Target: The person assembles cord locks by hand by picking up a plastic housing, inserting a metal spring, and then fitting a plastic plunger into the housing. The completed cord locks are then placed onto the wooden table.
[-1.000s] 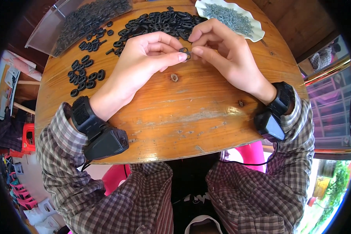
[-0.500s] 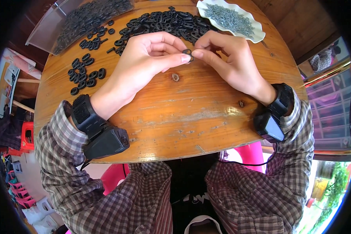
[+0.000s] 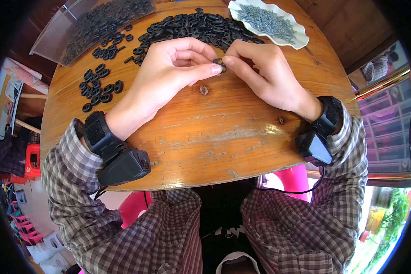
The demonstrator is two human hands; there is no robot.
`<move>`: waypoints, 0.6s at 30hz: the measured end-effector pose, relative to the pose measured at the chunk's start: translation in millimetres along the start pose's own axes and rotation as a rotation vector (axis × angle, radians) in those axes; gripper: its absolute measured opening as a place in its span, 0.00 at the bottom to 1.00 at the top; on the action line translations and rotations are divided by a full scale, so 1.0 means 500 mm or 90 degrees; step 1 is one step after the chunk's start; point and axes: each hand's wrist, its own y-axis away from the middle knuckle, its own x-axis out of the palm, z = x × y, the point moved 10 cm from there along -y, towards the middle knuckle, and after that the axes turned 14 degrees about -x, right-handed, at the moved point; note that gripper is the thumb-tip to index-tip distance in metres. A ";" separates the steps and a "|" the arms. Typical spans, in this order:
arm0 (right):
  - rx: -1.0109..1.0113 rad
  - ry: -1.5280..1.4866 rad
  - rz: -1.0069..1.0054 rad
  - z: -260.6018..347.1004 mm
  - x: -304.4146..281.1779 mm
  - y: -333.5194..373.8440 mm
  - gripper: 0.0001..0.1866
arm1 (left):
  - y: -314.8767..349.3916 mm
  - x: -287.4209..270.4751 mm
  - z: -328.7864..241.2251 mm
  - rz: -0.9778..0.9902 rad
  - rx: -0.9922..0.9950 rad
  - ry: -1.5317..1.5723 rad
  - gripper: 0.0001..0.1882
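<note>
Over the far middle of the table, my left hand point(image 3: 171, 68) pinches a small black oval part point(image 3: 221, 66) between thumb and forefinger. It looks like the looped plastic pieces in the pile behind it. My right hand point(image 3: 267, 71) meets it from the right, thumb and forefinger pressed together at the part's edge. Whether something tiny sits between those right fingertips is hidden. Just beyond both hands spreads the heap of black oval pieces point(image 3: 198, 28), each with holes through it.
Small silvery screws point(image 3: 266, 20) fill a white wavy-edged dish point(image 3: 300, 42) at the far right. A clear bin point(image 3: 55, 36) of black pieces stands far left. Several loose black pieces point(image 3: 96, 86) lie on the wooden table point(image 3: 205, 137), left of my left hand.
My right fingertips have shifted slightly left and up against the black part. The left hand keeps its pinch almost unmoved.
</note>
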 end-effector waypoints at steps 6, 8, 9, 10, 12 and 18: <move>0.116 -0.098 -0.018 -0.027 0.004 0.011 0.03 | -0.002 -0.010 0.000 -0.006 0.004 0.025 0.09; 0.134 -0.113 -0.038 -0.034 0.002 0.014 0.03 | -0.004 -0.012 0.004 -0.004 -0.011 -0.029 0.10; 0.116 -0.078 -0.055 -0.031 -0.007 0.013 0.03 | -0.007 -0.017 0.005 -0.005 -0.011 -0.028 0.10; 0.097 -0.043 -0.073 -0.028 -0.015 0.012 0.03 | -0.006 -0.029 -0.016 -0.049 0.060 -0.131 0.12; 0.076 0.026 -0.056 -0.030 -0.020 0.013 0.04 | -0.007 -0.061 -0.044 -0.114 0.123 -0.257 0.14; -0.027 0.147 0.022 -0.021 0.002 0.011 0.05 | -0.020 -0.155 -0.061 -0.191 0.116 -0.608 0.12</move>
